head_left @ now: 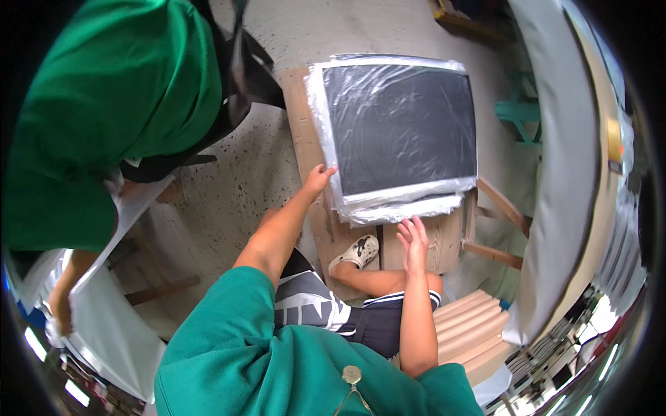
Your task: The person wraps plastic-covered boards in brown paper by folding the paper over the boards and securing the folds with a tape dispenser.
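Co-worker: filling the upper left of the frame, green shirt and all, one arm reaching down toward a pale sheet at lower left.
Green shirt: the wearer's own, right across the bottom of the frame.
Grey sheeting: a tall, bent sweep of it down the right side.
Wooden bench: centre stage, its bare boards showing left of and below the load.
Wrapped stack: here's the main attraction, upper centre, flat on those boards! Dark face, pale silvery border, shiny film creased all over, loose plastic bunched along the lower edge.
Beige stack: ridged pieces packed together at lower right.
Teal stool: out at upper right, beyond the bench.
Clog: pale with dark patches, just below centre, on the wearer's foot.
Left hand: right at the stack's left edge, thumb out, fingers curled; whether they grip the film, I cannot tell.
Right hand: just below the lower edge, fingers extended, grasping nothing!
Round disc: small and pale, bottom centre, against the shirt.
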A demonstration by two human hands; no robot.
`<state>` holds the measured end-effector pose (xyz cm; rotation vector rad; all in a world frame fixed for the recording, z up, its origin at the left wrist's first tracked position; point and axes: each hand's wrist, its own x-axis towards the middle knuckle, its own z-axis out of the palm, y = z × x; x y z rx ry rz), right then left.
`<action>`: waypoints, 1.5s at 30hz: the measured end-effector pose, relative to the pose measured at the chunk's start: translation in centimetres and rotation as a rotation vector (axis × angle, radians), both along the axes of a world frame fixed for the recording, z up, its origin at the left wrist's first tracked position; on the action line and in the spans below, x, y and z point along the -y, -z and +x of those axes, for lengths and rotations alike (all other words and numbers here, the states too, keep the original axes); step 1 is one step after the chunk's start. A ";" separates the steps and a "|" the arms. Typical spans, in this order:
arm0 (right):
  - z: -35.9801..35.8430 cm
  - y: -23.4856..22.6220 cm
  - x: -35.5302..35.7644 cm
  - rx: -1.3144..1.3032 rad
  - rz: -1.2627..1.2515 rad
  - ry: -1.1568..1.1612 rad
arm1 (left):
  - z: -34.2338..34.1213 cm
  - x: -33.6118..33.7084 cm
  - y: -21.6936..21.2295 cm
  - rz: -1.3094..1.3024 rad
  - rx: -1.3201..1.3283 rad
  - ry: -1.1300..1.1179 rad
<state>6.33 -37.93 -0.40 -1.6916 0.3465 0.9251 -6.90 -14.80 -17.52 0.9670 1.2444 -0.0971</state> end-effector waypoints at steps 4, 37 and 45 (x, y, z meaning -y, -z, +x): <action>0.0 10.5 -1.3 -0.393 0.097 0.265 | 0.6 1.4 1.1 -0.048 0.172 0.072; 6.8 14.2 -4.4 -0.017 0.425 0.079 | 4.8 3.8 10.4 0.173 -0.148 -0.208; 6.3 14.4 -4.3 0.016 0.366 0.082 | 5.1 4.1 15.1 0.003 0.197 -0.404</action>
